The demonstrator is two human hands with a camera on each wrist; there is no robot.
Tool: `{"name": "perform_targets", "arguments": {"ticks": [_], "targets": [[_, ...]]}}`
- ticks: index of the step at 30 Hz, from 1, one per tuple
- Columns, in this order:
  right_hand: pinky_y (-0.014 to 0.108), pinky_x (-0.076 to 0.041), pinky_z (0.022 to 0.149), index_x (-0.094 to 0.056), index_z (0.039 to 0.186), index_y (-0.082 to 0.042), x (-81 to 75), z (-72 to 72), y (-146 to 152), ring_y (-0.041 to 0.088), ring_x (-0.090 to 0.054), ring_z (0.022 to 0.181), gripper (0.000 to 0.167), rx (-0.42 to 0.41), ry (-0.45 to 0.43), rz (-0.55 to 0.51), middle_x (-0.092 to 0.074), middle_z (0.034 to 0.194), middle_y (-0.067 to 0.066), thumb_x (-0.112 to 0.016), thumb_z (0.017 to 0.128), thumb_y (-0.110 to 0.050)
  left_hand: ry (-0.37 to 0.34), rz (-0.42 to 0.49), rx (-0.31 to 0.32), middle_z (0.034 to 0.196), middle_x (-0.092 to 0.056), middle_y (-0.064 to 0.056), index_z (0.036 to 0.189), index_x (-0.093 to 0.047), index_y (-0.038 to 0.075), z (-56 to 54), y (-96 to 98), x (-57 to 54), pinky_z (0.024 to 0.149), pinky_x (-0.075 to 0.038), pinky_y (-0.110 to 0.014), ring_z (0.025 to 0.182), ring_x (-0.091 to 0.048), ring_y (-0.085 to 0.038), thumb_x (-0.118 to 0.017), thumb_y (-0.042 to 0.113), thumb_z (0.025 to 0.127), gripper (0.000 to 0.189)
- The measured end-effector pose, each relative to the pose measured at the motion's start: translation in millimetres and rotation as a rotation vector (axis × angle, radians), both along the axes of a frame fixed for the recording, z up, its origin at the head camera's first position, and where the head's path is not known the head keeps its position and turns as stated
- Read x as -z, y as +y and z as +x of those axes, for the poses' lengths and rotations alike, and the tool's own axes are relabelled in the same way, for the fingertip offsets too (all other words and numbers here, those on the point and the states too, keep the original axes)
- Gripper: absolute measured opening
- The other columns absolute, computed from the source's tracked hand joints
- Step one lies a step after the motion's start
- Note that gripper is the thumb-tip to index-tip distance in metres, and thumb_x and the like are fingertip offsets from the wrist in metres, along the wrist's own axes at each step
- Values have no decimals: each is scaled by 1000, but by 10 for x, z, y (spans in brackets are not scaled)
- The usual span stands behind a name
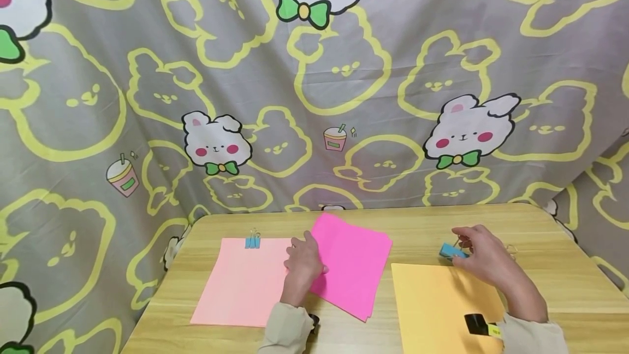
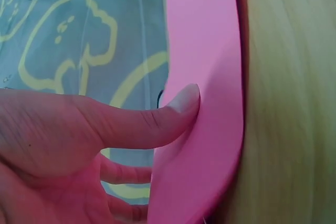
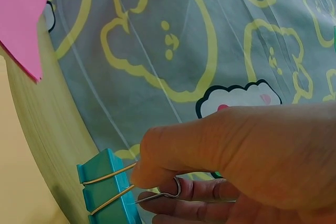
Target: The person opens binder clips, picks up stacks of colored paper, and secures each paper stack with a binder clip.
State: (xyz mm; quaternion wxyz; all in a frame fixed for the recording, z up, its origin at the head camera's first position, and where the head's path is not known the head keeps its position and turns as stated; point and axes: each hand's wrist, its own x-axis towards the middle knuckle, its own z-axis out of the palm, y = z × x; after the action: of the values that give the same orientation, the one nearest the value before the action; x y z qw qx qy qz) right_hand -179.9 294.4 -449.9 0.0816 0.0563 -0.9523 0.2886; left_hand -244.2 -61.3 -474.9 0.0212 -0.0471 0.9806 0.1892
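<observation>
My left hand (image 1: pixel 303 258) pinches the left edge of a hot-pink stack of paper (image 1: pixel 351 264), which lies at an angle mid-table. In the left wrist view the thumb (image 2: pixel 176 114) presses on the pink sheet (image 2: pixel 205 40), with fingers behind it. At the right, my right hand (image 1: pixel 486 255) holds a blue binder clip (image 1: pixel 451 251) just beyond the far edge of the yellow-orange paper (image 1: pixel 432 294). Thumb and fingers grip the wire handles of this clip (image 3: pixel 107 187) in the right wrist view.
Light-pink paper (image 1: pixel 241 288) lies at the left, a blue binder clip (image 1: pixel 253 242) fixed on its far edge. A gold wire handle (image 1: pixel 512 250) shows behind my right hand. The wooden table (image 1: pixel 580 266) ends at a patterned grey curtain (image 1: pixel 319 168).
</observation>
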Motion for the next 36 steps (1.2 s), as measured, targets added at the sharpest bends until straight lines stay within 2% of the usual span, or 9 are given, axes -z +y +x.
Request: {"name": "perform_targets", "arguments": {"ticks": [4,10,17,22,26,31,34,36], "targets": [[51,-53,76,-56,128,19,-2,-2,-3,42,-62,95,61,-1,1,-2,-55,109,26,-81,76,-2,2,26,3,109,-51,-35,131,-48,-3,-4,-1,7,75,-51,-67,104,-56,-51,-100,13,63,87],[52,-53,77,-55,128,19,-11,-7,-12,42,-62,97,62,-3,-8,-7,-55,110,27,-82,77,-3,14,24,45,113,-57,-35,137,-47,-5,-8,-10,16,79,-49,-70,110,-55,-53,-98,13,66,90],[52,-53,77,-55,128,19,4,-12,-26,42,-62,96,62,-4,-12,-11,-54,108,25,-82,77,-2,43,83,66,113,-50,-33,133,-47,-8,-6,-30,23,78,-54,-63,97,-59,-50,-97,7,65,86],[49,-52,75,-56,128,19,6,-10,-28,41,-62,95,61,-3,-7,-8,-55,107,24,-81,76,-2,32,74,80,111,-52,-32,131,-47,-6,-35,-69,73,85,-50,-66,107,-53,-50,-98,11,64,86],[49,-52,75,-56,127,19,7,-8,-23,41,-62,95,61,-5,-5,-9,-55,107,24,-81,76,-3,25,133,90,110,-49,-30,131,-45,-9,-77,-96,122,85,-52,-61,103,-54,-46,-97,9,66,86],[51,-53,76,-56,128,19,6,-14,-19,42,-62,96,62,-9,-7,-15,-55,108,25,-82,76,-3,65,190,114,107,-58,-31,134,-40,-13,-113,-172,158,84,-54,-56,98,-62,-45,-81,-3,79,69],[50,-53,76,-56,127,19,9,-16,-18,42,-62,96,62,-9,-8,-14,-55,108,25,-82,76,-3,80,226,176,96,-64,-25,121,-49,-10,-118,-232,147,77,-55,-51,88,-64,-39,-68,-10,81,45],[49,-53,76,-56,127,19,11,-15,-17,42,-62,96,62,-9,-9,-13,-55,108,25,-82,76,-3,79,267,224,87,-63,-17,108,-54,-6,-116,-269,133,69,-53,-44,79,-61,-32,-62,-12,79,31]]}}
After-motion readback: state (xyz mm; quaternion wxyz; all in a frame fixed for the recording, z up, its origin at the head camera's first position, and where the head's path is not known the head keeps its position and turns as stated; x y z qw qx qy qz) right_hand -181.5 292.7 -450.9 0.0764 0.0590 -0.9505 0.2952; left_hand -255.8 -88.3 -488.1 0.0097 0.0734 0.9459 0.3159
